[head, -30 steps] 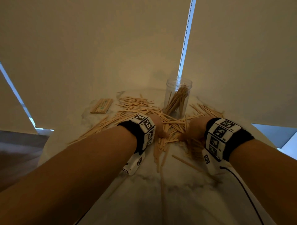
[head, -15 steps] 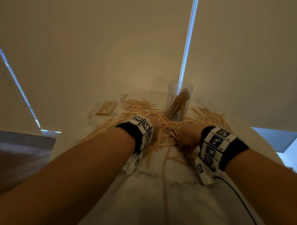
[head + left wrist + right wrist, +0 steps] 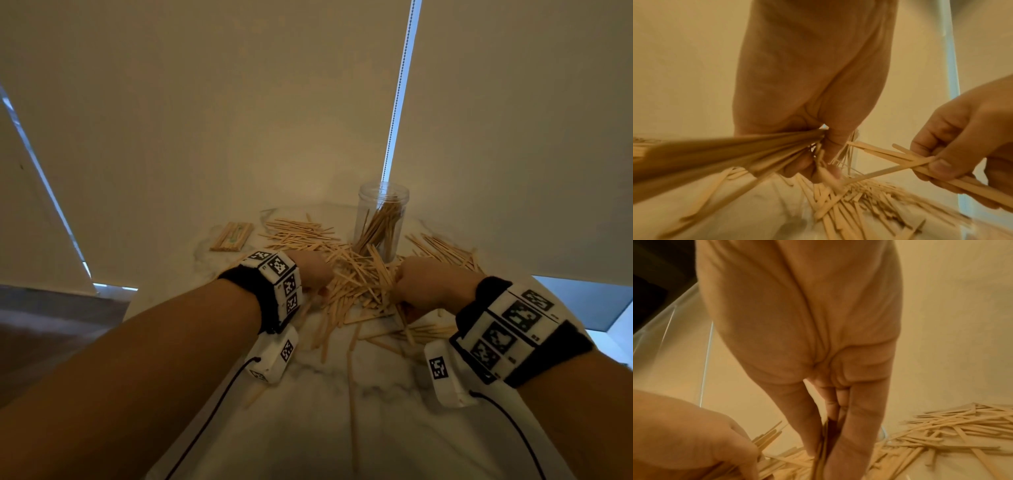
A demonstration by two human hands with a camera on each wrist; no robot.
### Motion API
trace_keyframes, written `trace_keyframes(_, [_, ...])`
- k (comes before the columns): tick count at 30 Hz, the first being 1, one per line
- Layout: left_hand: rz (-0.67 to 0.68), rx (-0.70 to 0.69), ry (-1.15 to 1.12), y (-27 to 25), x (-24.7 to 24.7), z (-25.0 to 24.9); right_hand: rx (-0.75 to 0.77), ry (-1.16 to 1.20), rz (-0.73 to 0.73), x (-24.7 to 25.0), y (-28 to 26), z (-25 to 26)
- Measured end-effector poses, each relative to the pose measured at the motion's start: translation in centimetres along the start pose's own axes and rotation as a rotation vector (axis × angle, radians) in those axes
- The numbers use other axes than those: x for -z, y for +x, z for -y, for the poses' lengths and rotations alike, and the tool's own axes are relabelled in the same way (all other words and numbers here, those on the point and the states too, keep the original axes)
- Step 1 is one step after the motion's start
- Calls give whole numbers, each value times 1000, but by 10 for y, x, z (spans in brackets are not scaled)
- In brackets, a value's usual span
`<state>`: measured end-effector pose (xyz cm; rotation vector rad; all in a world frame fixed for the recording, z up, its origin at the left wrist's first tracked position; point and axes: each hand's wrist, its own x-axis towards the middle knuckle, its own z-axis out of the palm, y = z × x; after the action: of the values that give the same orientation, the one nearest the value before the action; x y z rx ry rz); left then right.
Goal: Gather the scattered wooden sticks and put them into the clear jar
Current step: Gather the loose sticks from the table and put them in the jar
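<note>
A clear jar (image 3: 381,219) stands upright at the back of the marble table (image 3: 342,421), partly filled with wooden sticks. A heap of loose wooden sticks (image 3: 356,284) lies in front of it, between my hands. My left hand (image 3: 310,270) grips a bundle of sticks (image 3: 731,155) that fans out towards the wrist camera. My right hand (image 3: 416,281) holds a few sticks (image 3: 920,164) between thumb and fingers; they (image 3: 825,451) show between thumb and fingers in the right wrist view. Both hands sit low over the heap, just short of the jar.
More sticks lie spread to the left (image 3: 298,233) and right (image 3: 442,250) of the jar. A small flat pack of sticks (image 3: 231,236) rests at the table's far left. Pale blinds hang close behind. Camera cables trail from both wrists.
Both hands have closed in on the heap and lifted slightly with sticks in their grip. The heap between them is more bunched together. The head view has come closer to the table.
</note>
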<state>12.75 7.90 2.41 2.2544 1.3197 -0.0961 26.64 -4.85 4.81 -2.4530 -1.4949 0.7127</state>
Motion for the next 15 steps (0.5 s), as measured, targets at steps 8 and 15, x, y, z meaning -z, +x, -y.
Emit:
trace_keyframes(8, [-24,32,-833,-11,-1,-6,165,351,-193,5,-6,-1])
trace_keyframes(15, [-157,-153,-902,-9,1,-15,284,303,-306,-2,1,19])
